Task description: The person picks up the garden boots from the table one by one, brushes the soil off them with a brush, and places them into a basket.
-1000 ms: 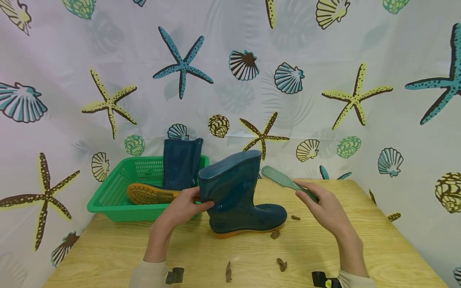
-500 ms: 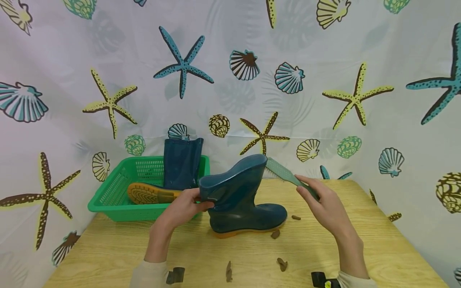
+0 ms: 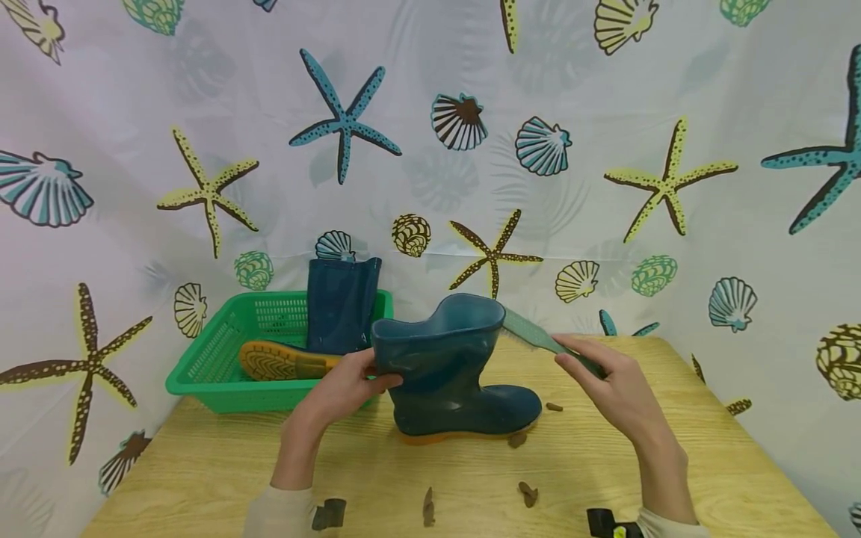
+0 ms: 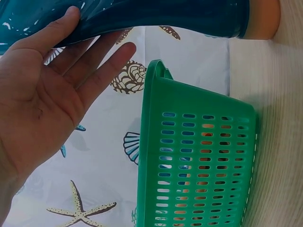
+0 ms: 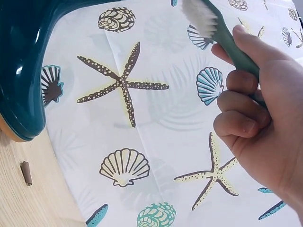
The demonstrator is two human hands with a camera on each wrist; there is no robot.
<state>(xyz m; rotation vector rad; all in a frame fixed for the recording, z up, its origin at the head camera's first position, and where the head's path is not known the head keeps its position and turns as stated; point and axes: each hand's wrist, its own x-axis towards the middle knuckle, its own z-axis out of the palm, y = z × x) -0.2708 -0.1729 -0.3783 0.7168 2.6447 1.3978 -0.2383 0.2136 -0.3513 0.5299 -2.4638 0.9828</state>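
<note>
We pinch the upright boot (image 3: 447, 400) with our left fingers (image 4: 110, 70) and grip the brush (image 3: 531, 331) with our right fingers (image 5: 242, 101).

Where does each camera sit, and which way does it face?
Head: worn on the head, looking forward and down at the held boot, with left hand, right hand and forearms showing.
Left wrist: worn there, facing boot and basket; only the left hand shows.
Right wrist: worn there, facing brush and curtain; only the right hand shows.
Shared: both wrist views catch part of the boot.
</note>
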